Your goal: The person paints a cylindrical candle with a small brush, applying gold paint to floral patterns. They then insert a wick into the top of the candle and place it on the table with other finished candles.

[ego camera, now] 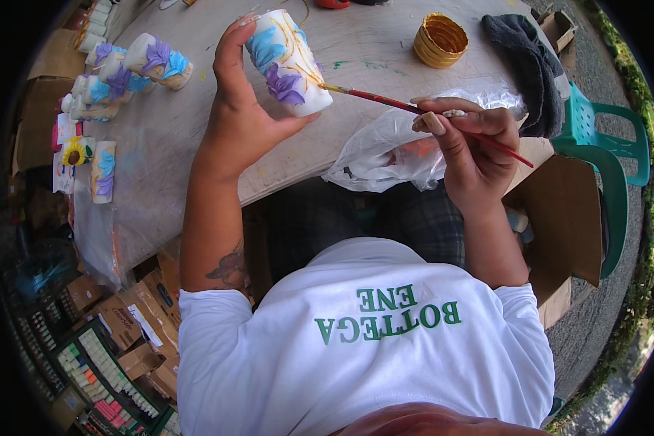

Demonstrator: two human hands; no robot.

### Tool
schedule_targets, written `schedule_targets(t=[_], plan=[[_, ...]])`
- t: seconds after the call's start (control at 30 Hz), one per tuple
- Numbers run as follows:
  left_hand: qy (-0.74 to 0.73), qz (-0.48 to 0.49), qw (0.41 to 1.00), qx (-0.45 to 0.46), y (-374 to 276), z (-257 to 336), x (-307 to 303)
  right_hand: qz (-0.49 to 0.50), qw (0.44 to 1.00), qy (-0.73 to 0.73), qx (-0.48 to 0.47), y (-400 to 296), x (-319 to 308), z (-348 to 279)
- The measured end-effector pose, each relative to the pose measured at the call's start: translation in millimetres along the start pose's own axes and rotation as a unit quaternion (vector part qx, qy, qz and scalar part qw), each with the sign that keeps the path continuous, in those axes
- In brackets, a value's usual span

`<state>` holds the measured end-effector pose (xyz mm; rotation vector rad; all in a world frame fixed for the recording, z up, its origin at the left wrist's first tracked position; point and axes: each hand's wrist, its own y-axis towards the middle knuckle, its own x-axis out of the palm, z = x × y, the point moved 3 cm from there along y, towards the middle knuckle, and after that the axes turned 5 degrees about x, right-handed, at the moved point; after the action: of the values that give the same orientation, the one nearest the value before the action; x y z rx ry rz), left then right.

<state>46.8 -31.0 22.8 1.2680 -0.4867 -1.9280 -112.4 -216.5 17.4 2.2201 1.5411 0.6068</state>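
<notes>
Between the thumb and fingers of my left hand (245,111) is a white cylinder (300,68), possibly a candle, tilted above the table. Raised blue and purple flowers decorate it, with gold lines running among them. My right hand (471,136) grips a thin red-handled paintbrush (381,100), whose gold-coated tip meets the cylinder's side near its lower end. Beyond the brush, a gold-coated pot (441,41) stands on the table, its inside also gold. A crumpled clear plastic bag (381,150) lies at the table's near edge, below the brush.
Several similar flowered cylinders (155,60) stand or lie at the left, near a sunflower decoration (75,152). A dark towel (526,71) drapes over the table's (370,32) right side. An open cardboard box (558,212) and green plastic chair (613,180) are at right. Paint racks (106,376) stand lower left.
</notes>
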Motion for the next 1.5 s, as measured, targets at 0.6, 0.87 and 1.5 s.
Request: schedule_targets(t=[0.6,0.87,1.5], plan=[[0.005,-0.009,1.0,-0.006,0,1,-1,0.0,1.0,-0.008,0.006,-7,-3,-8],[-0.014,-0.009,1.0,-0.004,2,1,-2,-0.02,0.999,-0.026,-0.003,-10,3,-7],[0.019,0.02,1.0,0.003,4,15,-3,0.135,0.94,-0.313,0.001,43,-60,-52]])
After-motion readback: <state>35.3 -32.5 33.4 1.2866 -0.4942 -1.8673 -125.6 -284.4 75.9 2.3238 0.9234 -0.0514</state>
